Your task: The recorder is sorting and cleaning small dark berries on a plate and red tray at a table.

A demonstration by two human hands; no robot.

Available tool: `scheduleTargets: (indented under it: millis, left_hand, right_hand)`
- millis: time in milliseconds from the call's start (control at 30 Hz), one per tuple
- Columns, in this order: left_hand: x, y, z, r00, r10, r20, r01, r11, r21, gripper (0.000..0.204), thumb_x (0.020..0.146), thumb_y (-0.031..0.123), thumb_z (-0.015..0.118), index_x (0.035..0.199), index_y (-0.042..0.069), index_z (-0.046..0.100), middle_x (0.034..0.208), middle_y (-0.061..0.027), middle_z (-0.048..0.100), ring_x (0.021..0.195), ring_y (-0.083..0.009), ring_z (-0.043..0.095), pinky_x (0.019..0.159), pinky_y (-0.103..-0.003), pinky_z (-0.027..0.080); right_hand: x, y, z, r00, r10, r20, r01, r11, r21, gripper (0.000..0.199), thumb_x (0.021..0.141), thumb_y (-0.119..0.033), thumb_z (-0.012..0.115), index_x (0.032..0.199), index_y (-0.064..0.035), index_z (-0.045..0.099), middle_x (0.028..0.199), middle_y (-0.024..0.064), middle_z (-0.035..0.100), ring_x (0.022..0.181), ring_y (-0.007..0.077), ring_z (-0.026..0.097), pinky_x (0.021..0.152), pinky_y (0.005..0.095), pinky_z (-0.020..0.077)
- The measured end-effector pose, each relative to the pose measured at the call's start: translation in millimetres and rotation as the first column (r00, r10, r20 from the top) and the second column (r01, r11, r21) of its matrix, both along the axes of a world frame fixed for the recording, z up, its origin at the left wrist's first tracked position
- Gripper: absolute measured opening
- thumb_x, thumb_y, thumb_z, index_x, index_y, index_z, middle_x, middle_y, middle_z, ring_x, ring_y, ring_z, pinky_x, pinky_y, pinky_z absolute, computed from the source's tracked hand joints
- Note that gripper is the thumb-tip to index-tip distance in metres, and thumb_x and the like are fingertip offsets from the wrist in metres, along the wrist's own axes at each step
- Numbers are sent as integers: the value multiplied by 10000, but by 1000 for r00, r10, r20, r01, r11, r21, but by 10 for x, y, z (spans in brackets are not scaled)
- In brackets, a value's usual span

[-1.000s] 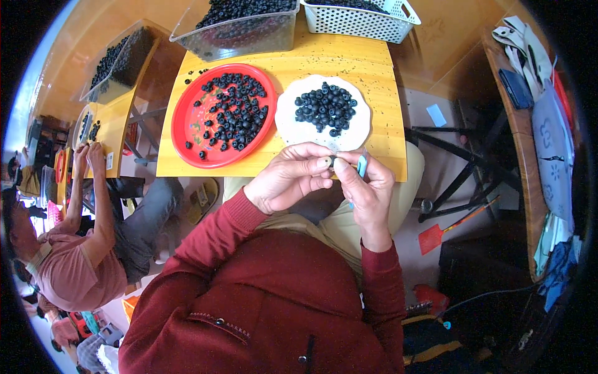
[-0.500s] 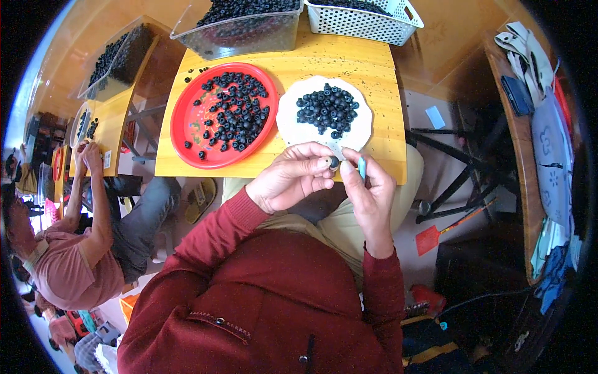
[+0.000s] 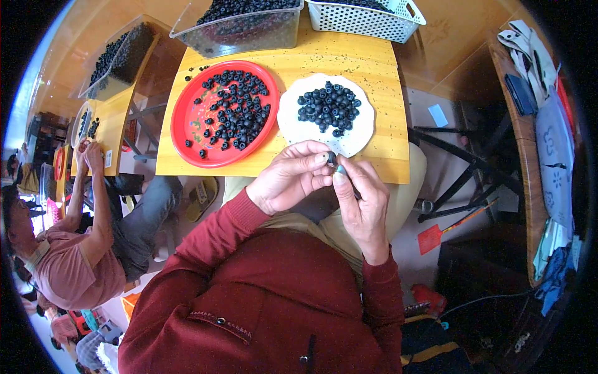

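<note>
The left hand point(image 3: 293, 176) pinches a dark berry-like piece point(image 3: 331, 159); the right hand point(image 3: 364, 202), gripping a mostly hidden teal tool point(image 3: 340, 169), is just right of it. Farther lies a white plate point(image 3: 288, 123), a red tray point(image 3: 184, 115) left of it.

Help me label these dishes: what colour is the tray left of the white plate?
The tray is red with a multicoloured print, best in the head view.

The top edge crops the clear bin point(image 3: 249, 41) and white basket point(image 3: 364, 26); near the frame's centre, the right fingers point(image 3: 350, 202) mostly hide a teal object point(image 3: 340, 169).
</note>
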State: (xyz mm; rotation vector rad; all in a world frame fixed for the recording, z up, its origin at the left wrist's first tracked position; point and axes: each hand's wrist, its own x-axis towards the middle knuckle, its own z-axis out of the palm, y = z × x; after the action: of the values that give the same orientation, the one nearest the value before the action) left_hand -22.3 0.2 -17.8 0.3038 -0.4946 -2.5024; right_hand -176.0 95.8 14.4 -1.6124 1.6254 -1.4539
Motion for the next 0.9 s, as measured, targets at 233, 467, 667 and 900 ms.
scheduleTargets:
  millis: [233,467,667,900]
  left_hand:
    - [-20,50,13,999,20,40,-20,1000,-16,145,965,78,603,1099,36,639,1039,-83,685,905,-157,665,848,-330,565]
    - [-16,87,89,998,43,53,-40,998,-52,116,944,86,636,1042,27,654,933,-83,659,821,-162,647,781,-322,560]
    - [15,91,235,998,-23,-56,14,989,-144,128,936,31,635,1060,15,661,976,-112,687,848,-189,666,790,-347,572]
    - [274,-65,269,825,408,390,-98,784,-613,133,886,1,698,1018,5,679,999,-86,704,844,-136,674,763,-275,569]
  right_hand:
    - [-42,15,-33,1000,-10,-17,9,1000,-18,267,957,-155,635,1144,33,659,912,163,664,802,280,682,692,352,531]
    - [-99,13,-47,1000,-25,18,25,1000,-10,261,970,-163,618,1125,41,666,907,173,671,782,268,675,683,343,518]
    - [-316,34,-251,958,-228,172,225,974,37,297,998,-196,597,1124,60,679,803,116,624,723,174,593,674,313,478]
    - [-285,77,-297,969,-155,190,149,988,46,310,994,-196,603,1136,73,670,805,101,627,727,154,586,662,306,471]
